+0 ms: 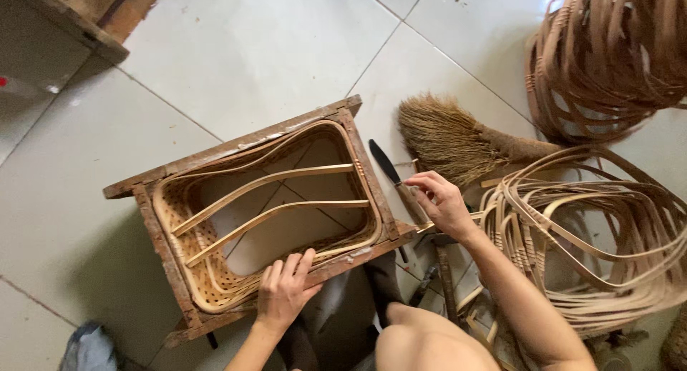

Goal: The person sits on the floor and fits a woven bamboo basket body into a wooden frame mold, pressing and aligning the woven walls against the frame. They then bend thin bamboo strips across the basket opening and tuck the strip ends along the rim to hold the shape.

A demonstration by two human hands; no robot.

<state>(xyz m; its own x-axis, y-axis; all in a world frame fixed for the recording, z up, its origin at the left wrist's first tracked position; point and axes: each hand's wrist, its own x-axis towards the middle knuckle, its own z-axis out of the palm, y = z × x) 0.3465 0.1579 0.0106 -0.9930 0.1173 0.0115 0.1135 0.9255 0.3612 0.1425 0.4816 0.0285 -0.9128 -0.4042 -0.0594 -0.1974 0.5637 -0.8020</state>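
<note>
left hand (283, 291) flat, gripping nothing, pins wooden frame's (154, 231) near rail, steadying half-woven bamboo tray (207, 285) inside | right hand (444, 203) pinches knife (390, 172) handle beside frame's right corner | straw brush (458, 138), bent bamboo hoops (594, 235) lie on floor beyond

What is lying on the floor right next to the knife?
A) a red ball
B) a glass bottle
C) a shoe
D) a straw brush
D: the bristly brown straw brush lies on the floor tiles just right of the dark-bladed knife, which the right hand is reaching toward.
</note>
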